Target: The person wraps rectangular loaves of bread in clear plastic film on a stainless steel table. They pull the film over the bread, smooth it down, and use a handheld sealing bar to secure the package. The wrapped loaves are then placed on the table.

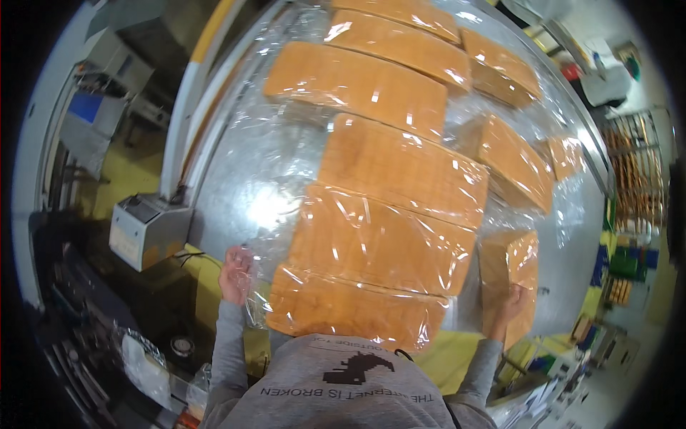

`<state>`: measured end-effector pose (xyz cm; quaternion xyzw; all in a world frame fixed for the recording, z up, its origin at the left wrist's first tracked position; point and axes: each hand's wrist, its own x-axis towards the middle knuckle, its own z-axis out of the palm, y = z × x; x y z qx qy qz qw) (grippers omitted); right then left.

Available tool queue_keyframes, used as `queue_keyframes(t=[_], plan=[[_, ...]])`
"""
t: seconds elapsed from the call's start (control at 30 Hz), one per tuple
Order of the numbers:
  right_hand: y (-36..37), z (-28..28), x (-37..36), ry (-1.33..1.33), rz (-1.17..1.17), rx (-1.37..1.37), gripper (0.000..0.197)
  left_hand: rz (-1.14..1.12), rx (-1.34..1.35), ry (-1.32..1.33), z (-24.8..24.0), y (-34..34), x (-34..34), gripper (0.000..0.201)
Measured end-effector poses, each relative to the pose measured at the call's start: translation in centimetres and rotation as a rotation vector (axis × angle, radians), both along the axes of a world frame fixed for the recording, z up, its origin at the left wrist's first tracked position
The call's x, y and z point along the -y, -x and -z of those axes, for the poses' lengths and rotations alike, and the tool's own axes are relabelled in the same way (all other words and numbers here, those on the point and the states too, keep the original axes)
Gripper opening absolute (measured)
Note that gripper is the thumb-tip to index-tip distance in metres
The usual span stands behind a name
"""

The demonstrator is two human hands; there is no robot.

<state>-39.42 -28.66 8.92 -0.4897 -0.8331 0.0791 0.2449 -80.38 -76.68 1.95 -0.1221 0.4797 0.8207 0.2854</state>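
Several large golden-brown bread loaves in clear plastic bags cover a metal table [221,168]. The nearest bagged loaf [357,307] lies crosswise right in front of my body, with another bagged loaf [379,239] against its far side. At the table's left front, my left hand [234,275] is closed, its fingers curled on the loose clear plastic bag end [254,293] left of the near loaf. My right hand [510,309] rests against the right bagged loaf [525,261], which stands on its side at the table's right front. That hand's fingers are partly hidden.
More bagged loaves lie farther back, such as a long loaf [357,82] and a tilted loaf [514,161]. At left stands a grey machine box [146,229] with a cable and a long bar. A rack [632,171] of brown goods is at far right.
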Motion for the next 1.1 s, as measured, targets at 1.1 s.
queue_keyframes(t=[1.1], plan=[[37.5, -0.9, -11.5, -0.035, -0.428, 0.296, 0.044, 1.276, -0.912, 0.639, -10.5, 19.8, -38.5, 0.081]])
